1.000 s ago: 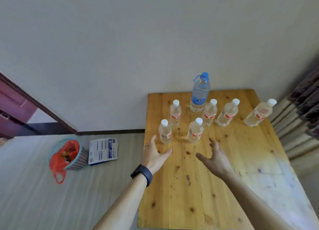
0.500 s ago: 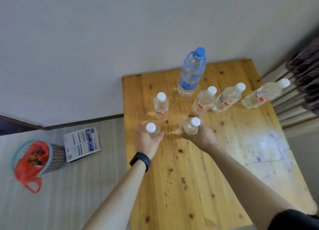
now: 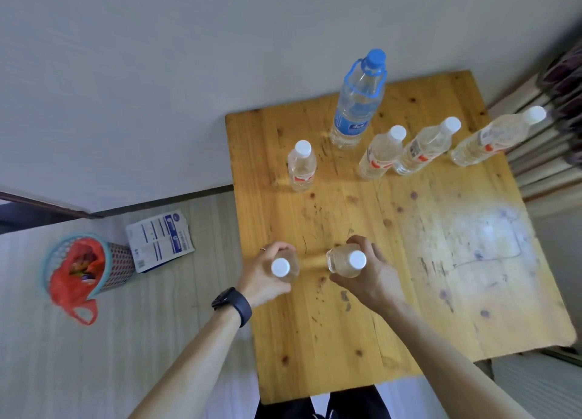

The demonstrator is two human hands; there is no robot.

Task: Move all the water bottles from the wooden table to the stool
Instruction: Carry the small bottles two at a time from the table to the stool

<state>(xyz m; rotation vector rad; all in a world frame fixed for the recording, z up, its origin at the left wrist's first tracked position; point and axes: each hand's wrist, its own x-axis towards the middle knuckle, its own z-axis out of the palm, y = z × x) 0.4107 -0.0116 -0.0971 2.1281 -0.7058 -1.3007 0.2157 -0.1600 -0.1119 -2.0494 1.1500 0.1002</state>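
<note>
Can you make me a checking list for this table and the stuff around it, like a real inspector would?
Surface: wooden table, scuffed, with a pale patch on the right.
Job's things: seven water bottles. A big blue-capped bottle and four white-capped bottles stand at the far end.
Clutter: basket holding a red bag, and a printed packet, on the floor.
Hands: left hand grips the near-left bottle; right hand grips the near-right bottle.
Cables: nothing seen.
Surroundings: plain wall; stool not in view.
</note>
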